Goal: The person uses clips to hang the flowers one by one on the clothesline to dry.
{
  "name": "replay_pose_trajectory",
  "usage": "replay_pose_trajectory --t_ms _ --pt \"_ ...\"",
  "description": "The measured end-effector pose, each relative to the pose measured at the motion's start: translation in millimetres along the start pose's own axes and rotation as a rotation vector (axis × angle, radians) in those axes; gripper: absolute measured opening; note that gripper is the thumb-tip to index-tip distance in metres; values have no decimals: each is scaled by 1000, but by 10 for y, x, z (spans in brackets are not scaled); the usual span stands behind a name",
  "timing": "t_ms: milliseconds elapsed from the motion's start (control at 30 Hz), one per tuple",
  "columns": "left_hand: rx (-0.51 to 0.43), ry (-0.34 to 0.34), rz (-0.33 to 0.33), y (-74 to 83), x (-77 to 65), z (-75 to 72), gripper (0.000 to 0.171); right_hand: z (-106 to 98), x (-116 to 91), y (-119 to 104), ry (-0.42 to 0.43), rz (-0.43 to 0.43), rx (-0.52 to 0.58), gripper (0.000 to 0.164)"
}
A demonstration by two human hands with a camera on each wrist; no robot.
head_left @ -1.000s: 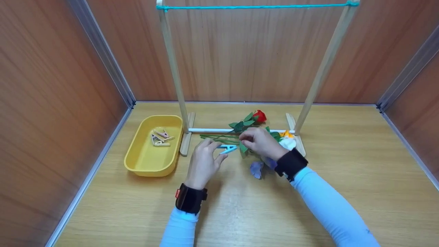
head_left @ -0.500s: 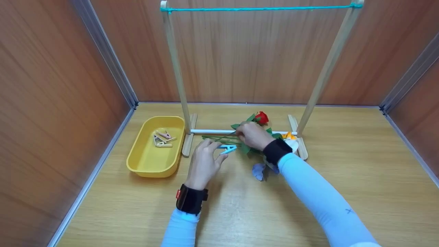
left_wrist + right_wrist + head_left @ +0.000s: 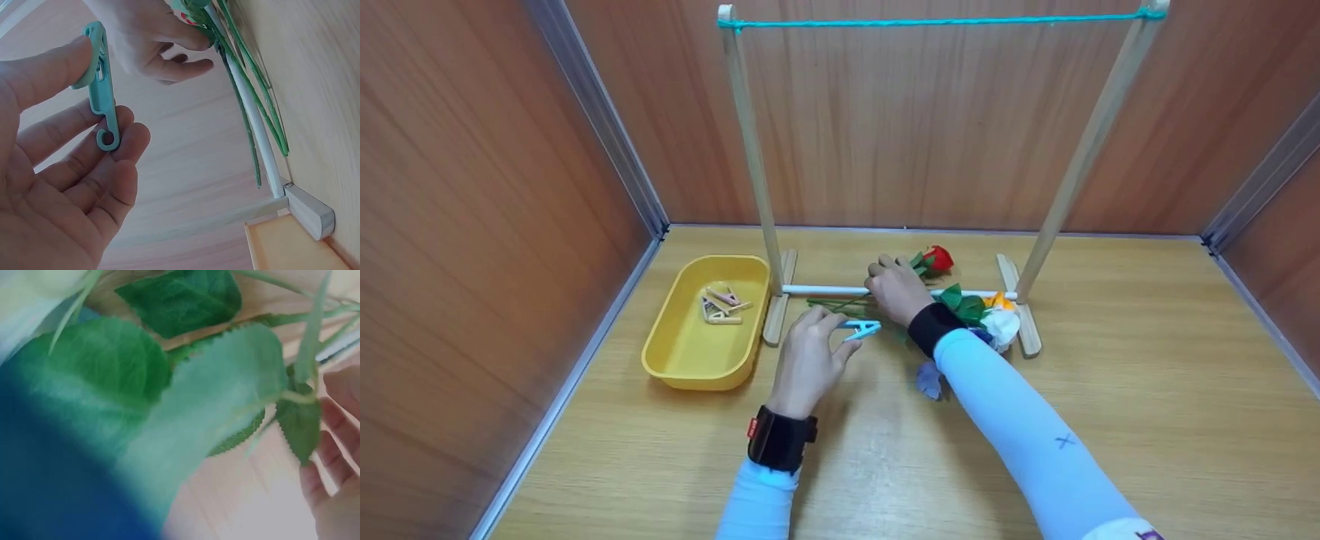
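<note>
My left hand (image 3: 808, 360) pinches a light blue plastic clothespin (image 3: 101, 84) between thumb and fingers, held above the table. Its hooked end points away from the thumb in the left wrist view. My right hand (image 3: 896, 289) is at the stem of a red rose (image 3: 938, 259), which lies across the white rod (image 3: 825, 289). In the left wrist view a right fingertip meets the green stem, but whether the fingers pinch it is unclear. Leaves (image 3: 225, 388) fill much of the right wrist view. A white flower (image 3: 1001, 327), an orange flower (image 3: 999, 301) and a purple flower (image 3: 929, 380) lie alongside.
A yellow tray (image 3: 682, 367) with several clothespins (image 3: 722, 307) stands at the left. The wooden frame's posts (image 3: 754, 157) rise on both sides, with a turquoise string (image 3: 945, 22) tied across the top. Wood-grain panels (image 3: 960, 135) enclose the back and sides.
My right hand has moved left and away from me along the rose's stem. The left hand keeps the clothespin in nearly the same spot. The head view has shifted slightly.
</note>
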State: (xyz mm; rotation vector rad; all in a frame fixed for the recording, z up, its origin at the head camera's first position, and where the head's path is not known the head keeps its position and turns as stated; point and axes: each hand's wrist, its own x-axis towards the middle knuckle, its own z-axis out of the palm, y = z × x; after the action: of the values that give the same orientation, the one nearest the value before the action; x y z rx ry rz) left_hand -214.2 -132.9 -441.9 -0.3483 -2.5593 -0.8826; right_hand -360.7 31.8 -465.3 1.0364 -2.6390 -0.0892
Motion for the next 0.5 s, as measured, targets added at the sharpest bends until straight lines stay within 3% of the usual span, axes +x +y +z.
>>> replay_pose_trajectory --t_ms 233,500 --pt "-6 5 10 7 5 15 32 44 25 17 -145 82 36 11" --pt "17 29 65 -14 -10 37 32 96 20 64 -123 124 -3 17"
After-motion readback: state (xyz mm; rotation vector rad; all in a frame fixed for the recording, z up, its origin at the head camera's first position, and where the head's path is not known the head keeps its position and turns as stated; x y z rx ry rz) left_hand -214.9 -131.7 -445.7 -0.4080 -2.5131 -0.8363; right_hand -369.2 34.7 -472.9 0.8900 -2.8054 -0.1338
